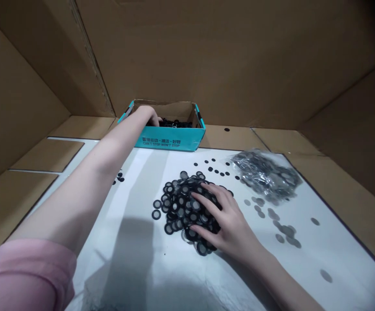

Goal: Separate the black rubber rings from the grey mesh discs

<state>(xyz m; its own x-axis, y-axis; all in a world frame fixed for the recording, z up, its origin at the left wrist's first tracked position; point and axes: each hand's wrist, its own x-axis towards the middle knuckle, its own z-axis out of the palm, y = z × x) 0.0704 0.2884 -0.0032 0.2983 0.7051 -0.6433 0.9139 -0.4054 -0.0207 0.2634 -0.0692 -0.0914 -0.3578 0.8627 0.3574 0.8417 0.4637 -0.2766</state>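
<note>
A heap of small black rubber rings with grey mesh centres [182,203] lies on the white sheet in the middle. My right hand [224,220] rests flat on the heap's right side, fingers spread over the rings. My left hand [148,114] reaches far forward into a teal cardboard box [169,138] that holds more black rings; its fingers are inside the box and hidden behind the rim.
A clear plastic bag of rings [266,175] lies at the right back. Loose grey discs [282,229] and black dots [211,168] are scattered over the white sheet [142,259]. Brown cardboard walls [206,56] enclose the work area on three sides.
</note>
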